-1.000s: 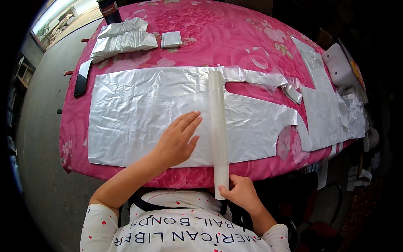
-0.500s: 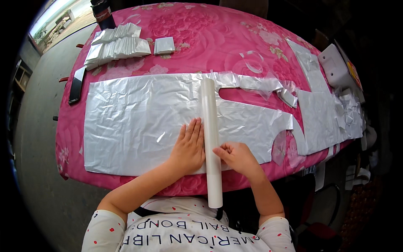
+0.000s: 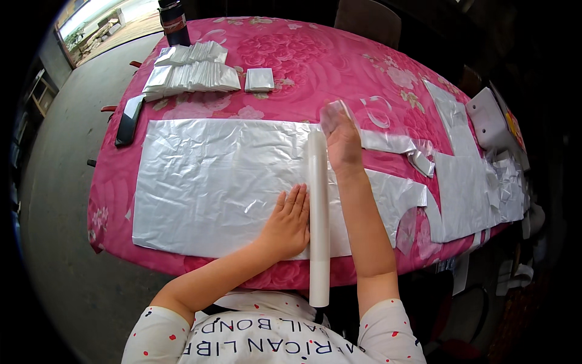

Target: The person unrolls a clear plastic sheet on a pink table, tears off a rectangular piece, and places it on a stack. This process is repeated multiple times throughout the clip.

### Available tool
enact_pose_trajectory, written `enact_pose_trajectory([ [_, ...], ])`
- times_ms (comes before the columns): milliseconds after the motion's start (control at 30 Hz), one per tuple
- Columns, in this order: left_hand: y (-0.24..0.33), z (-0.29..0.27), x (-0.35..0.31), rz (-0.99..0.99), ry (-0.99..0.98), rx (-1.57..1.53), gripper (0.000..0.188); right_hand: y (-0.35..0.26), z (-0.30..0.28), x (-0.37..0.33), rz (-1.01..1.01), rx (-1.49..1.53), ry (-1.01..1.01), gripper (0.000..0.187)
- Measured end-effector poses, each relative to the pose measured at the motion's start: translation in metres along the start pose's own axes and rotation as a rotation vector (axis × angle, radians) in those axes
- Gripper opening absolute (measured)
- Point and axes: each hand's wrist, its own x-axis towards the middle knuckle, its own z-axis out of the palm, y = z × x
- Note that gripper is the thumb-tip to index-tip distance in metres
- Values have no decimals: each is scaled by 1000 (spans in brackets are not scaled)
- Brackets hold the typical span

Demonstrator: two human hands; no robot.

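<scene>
A silvery plastic bag lies flat across the near part of the table, with a long cut-out and strap-like strips on its right. Across it lies a long whitish roll, its near end jutting past the table edge toward me. My left hand is open and flat on the bag, fingertips beside the roll's left side. Past the roll's far end, my right hand is raised at the bag's far edge, closed on thin clear plastic film. That film partly covers its fingers, which are somewhat blurred.
Folded silvery packets sit at the back left, near a dark bottle, one small packet stack and a phone. More silvery bags and a white container are at the right on the pink floral tablecloth.
My right hand has left the roll's near half and moved away from me to the bag's far edge, taking up clear film. My left hand stays flat; the whole view has shifted slightly.
</scene>
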Motion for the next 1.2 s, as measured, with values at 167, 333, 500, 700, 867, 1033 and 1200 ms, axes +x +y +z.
enact_pose_trajectory([
  [167, -3, -3, -3, 41, -43, 52, 60, 56, 113, -62, -215, -992, -434, 35],
  [333, -7, 32, 2, 62, 74, 144, 60, 169, 137, -111, -226, -1298, -770, 60],
  [500, -6, 27, 0, -6, 107, 75, 56, 150, 157, -123, -95, -1277, -1001, 66],
  [700, -13, 0, 9, -44, 278, -335, 54, 45, 81, -133, -408, -1144, -902, 53],
  [867, -65, -27, 55, -399, 277, -1190, 55, -31, -6, -138, -525, -1359, -613, 41],
  [1033, -82, -31, 111, -872, 170, -1946, 61, -49, -58, -142, -415, -1498, -652, 45],
  [1200, -85, -31, 119, -954, 3, -1894, 62, -51, -66, -136, -365, -1510, -813, 52],
])
